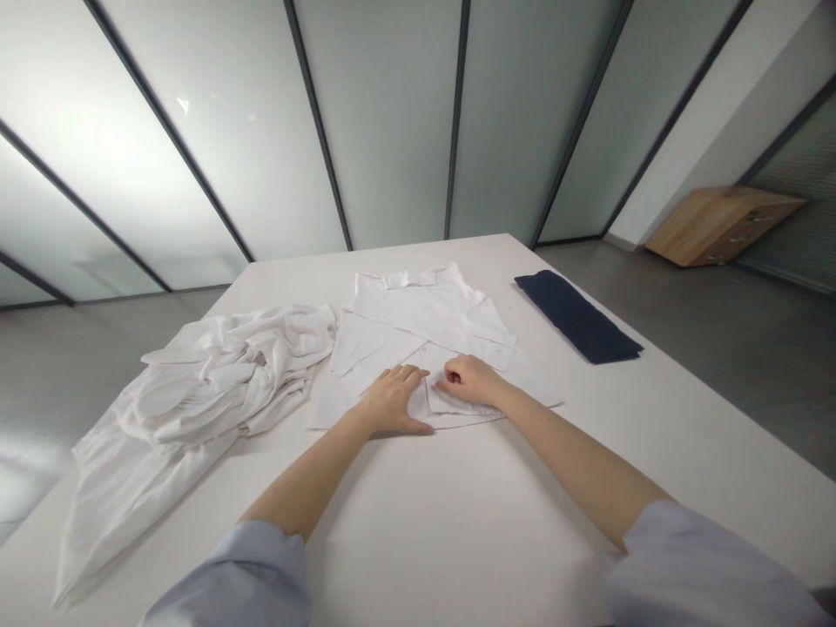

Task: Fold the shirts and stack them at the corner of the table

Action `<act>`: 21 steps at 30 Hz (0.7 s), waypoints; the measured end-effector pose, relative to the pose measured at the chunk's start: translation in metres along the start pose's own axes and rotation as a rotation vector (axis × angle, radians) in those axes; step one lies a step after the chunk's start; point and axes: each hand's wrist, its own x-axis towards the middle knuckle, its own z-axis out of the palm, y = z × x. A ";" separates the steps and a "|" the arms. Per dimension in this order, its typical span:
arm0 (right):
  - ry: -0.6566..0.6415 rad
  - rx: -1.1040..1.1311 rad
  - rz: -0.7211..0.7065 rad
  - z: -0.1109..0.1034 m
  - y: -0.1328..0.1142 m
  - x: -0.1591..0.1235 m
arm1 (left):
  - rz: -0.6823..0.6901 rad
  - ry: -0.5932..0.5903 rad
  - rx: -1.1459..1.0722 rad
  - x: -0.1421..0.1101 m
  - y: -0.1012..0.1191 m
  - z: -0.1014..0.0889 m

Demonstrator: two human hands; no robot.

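Observation:
A white shirt (424,318) lies spread on the table, its sleeves folded across it in overlapping layers. My left hand (397,399) rests on the lower part of the shirt near the hem, fingers stretched out and thumb apart. Just to its right, my right hand (471,380) has its fingers curled in a pinch at the fabric by the sleeve end. The fingers partly hide the bit of cloth they hold.
A crumpled heap of white cloth (228,374) covers the table's left side and reaches its edge. On the right lies a folded dark navy cloth or board (578,315). The white table (457,522) stands before frosted glass panels; a wooden cabinet (711,225) is beyond it.

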 end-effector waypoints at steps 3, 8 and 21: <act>0.001 0.025 0.008 0.001 0.001 0.000 | 0.049 0.000 -0.016 0.000 0.005 0.000; 0.011 0.086 0.008 0.005 0.012 0.000 | 0.115 -0.049 -0.015 0.004 0.007 0.005; -0.108 0.072 -0.161 -0.002 0.004 -0.002 | 0.066 -0.030 0.002 0.008 0.004 0.009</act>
